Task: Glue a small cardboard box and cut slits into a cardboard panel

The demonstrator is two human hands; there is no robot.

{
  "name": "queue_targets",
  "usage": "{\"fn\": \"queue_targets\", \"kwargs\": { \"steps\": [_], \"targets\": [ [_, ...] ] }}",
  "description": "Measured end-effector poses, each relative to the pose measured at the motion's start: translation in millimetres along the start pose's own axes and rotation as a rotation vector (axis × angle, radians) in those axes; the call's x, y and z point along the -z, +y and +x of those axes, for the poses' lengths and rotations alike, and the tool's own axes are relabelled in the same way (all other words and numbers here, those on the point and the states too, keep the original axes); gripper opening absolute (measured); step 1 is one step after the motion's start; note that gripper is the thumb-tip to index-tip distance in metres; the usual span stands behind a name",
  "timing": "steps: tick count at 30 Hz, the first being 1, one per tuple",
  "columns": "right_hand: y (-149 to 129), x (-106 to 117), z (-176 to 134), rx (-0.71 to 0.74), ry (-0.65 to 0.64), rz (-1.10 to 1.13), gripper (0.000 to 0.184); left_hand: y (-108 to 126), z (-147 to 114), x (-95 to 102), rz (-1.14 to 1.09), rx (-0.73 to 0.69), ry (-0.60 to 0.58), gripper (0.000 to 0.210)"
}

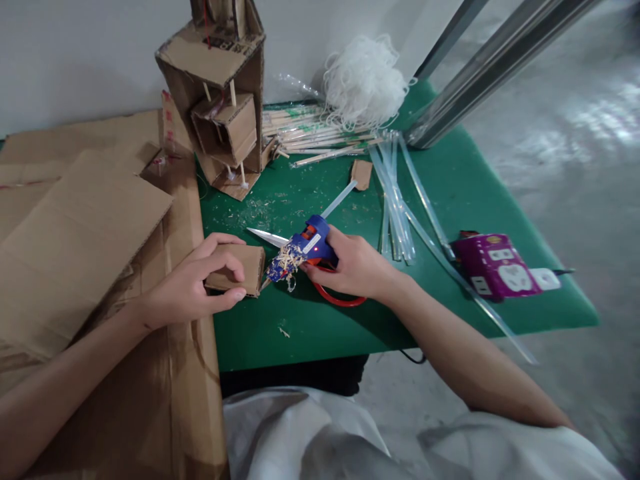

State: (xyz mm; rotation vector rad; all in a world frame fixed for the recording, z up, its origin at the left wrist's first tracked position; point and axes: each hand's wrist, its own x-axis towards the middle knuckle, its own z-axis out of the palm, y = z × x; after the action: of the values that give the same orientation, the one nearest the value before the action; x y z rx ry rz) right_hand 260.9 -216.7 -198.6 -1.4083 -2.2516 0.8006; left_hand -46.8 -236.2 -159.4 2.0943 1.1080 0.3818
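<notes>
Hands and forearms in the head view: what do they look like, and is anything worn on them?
The left hand and right hand are bare, with no gloves, rings or watch visible. The left forearm and right forearm show no sleeves. Below them is a loose, pale grey-white garment.

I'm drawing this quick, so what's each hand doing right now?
Left hand: curled, holding a small cardboard box.
Right hand: closed, holding a blue glue gun.
</notes>
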Motion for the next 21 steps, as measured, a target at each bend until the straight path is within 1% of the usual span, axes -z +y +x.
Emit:
{"fn": "queue_targets", "kwargs": {
  "steps": [4, 10, 21],
  "targets": [
    [-0.1, -0.1, 0.1, 0.004, 0.002, -0.003, 0.033, 1.2, -2.0, -1.1, -0.015, 0.022, -0.002, 0.011],
    [0.8, -0.1, -0.2, 0.011, 0.009, -0.012, 0.03, 2.0, -1.9, -2.9, -0.015, 0.017, 0.039, 0.011],
    [0.2, -0.3, 0.2, 0.004, 0.0, -0.015, 0.031, 0.6, -2.8, -3.5, -0.006, 0.008, 0.042, 0.013]
  ]
}}
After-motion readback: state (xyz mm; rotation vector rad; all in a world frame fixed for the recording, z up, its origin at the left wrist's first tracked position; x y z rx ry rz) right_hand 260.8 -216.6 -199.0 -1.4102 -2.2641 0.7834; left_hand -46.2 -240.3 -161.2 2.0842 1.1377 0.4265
